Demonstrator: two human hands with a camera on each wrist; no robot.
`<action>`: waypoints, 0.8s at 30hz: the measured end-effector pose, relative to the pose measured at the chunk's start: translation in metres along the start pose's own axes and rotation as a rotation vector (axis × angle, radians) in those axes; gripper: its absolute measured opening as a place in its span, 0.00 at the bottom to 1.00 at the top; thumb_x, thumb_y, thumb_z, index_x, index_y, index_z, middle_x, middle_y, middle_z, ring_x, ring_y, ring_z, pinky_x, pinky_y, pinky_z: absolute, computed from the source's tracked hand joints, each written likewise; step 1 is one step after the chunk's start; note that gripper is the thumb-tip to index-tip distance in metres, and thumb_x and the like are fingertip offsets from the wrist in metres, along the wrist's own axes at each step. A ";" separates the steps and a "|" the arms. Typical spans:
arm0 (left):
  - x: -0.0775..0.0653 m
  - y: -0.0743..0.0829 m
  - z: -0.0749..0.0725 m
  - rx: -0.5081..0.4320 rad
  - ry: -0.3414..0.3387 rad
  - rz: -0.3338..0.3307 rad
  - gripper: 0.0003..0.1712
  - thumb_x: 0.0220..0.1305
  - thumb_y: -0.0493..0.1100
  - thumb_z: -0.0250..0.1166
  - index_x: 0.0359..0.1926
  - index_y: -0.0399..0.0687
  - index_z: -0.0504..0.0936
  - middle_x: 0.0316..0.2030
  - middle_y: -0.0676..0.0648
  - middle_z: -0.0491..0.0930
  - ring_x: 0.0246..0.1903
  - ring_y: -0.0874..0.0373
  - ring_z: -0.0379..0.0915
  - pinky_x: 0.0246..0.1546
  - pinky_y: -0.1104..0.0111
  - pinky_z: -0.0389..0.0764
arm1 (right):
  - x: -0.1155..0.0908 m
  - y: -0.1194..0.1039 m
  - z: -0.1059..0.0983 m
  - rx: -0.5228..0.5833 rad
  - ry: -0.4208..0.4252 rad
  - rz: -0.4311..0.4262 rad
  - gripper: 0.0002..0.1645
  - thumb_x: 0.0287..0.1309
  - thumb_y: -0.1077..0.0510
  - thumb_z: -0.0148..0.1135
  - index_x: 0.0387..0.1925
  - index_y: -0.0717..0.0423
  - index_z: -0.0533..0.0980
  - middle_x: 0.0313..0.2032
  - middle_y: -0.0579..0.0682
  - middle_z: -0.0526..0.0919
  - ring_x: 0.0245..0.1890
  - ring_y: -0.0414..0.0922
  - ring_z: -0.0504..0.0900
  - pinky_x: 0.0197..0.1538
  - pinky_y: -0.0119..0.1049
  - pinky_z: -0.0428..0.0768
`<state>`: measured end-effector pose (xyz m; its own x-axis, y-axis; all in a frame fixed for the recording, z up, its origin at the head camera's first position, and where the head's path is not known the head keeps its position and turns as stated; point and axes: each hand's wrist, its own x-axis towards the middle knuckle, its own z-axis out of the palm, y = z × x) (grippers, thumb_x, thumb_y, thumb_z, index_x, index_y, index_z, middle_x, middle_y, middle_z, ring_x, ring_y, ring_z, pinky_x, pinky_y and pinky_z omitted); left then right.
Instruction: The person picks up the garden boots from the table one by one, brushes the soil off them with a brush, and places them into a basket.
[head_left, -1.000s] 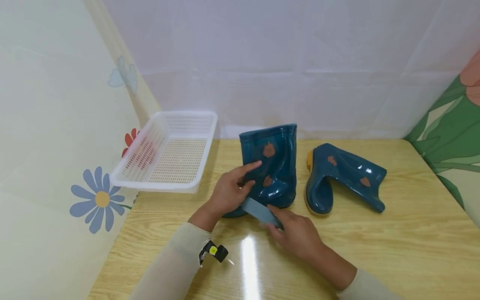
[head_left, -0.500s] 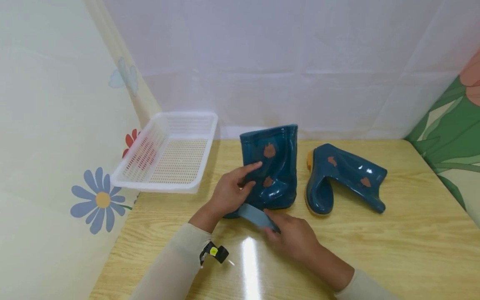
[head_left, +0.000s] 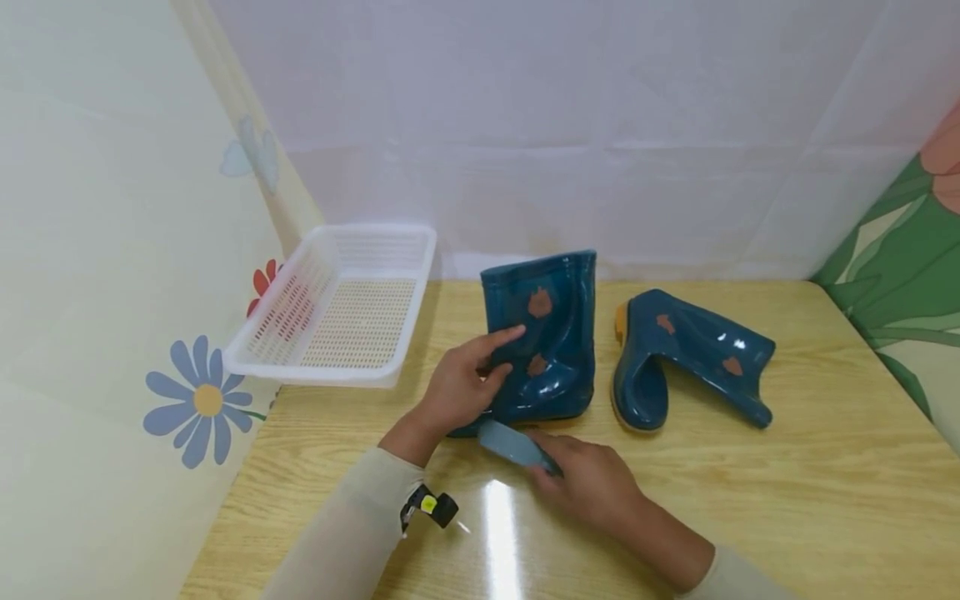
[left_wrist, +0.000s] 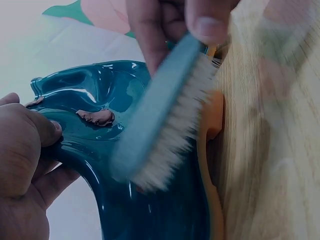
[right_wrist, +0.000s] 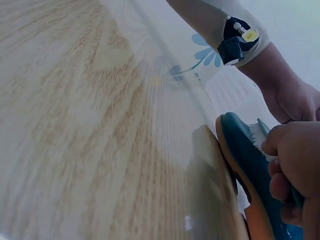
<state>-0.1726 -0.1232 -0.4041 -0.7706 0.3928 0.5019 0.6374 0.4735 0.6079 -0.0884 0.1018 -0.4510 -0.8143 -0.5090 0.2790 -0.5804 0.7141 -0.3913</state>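
Note:
A glossy dark-blue rain boot (head_left: pixel 551 333) with brown mud-like patches stands upright at mid-table, its toe to the left. My left hand (head_left: pixel 459 385) grips it by the lower shaft; in the left wrist view the thumb (left_wrist: pixel 49 131) presses the front while other fingers go behind. My right hand (head_left: pixel 592 479) holds a blue-grey scrub brush (head_left: pixel 513 443) by one end. Its pale bristles (left_wrist: pixel 175 135) face the boot's side near the orange sole (left_wrist: pixel 215 117). In the right wrist view the bristles lie against the boot's foot (right_wrist: pixel 245 145).
A second blue rain boot (head_left: pixel 697 346) lies on its side to the right, with similar brown patches. At the left back, a white perforated plastic basket (head_left: pixel 390 371) stands on the wood-grain table (head_left: pixel 750 517). A pale sheet (head_left: pixel 637 142) hangs behind the table.
The brush in my right hand has shifted slightly down toward me along the boot's foot, and its back has tilted. My left hand and both boots stay where they were.

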 end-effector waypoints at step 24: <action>0.000 0.000 0.001 0.009 0.006 0.031 0.35 0.65 0.29 0.69 0.70 0.54 0.76 0.61 0.43 0.80 0.44 0.54 0.82 0.40 0.67 0.84 | -0.027 0.024 -0.052 -0.050 -0.087 0.251 0.28 0.62 0.49 0.73 0.62 0.52 0.80 0.36 0.43 0.85 0.24 0.35 0.71 0.27 0.34 0.72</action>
<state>-0.1724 -0.1224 -0.4051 -0.7505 0.4025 0.5242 0.6608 0.4687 0.5862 -0.0806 0.1577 -0.4222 -0.9310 -0.3507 0.1015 -0.3613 0.8449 -0.3944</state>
